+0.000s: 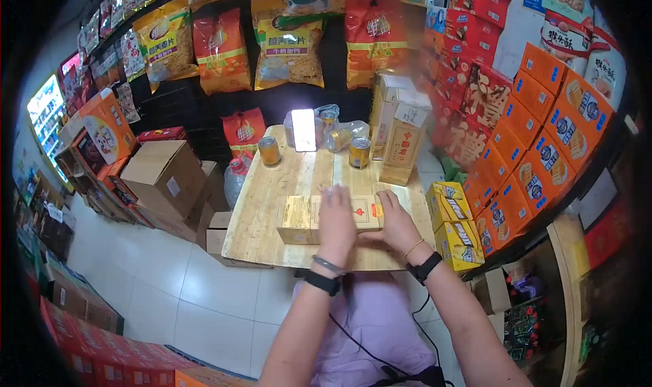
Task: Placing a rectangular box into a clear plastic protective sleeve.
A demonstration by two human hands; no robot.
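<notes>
A long tan-gold carton point(296, 214) with red print lies on its side across the wooden table point(255, 229), near its front edge. Over the middle of its top face stretches my left hand point(336, 227), fingers extended and slightly smeared by motion. My right hand point(397, 224) grips the carton's right end, with the fingers on top and the thumb low on the near side. Two similar tall cartons point(405, 142) stand upright at the table's back right. Behind the lying carton are a gold can point(269, 151) at the left and another gold can point(359, 153) at the right.
A lit phone point(303, 130) stands at the table's back, beside a clear plastic container point(337, 140) on its side. Yellow boxes point(458, 241) are stacked right of the table, near orange cartons point(536, 163). Cardboard boxes point(166, 176) sit at the left. A cable point(356, 346) crosses my lap.
</notes>
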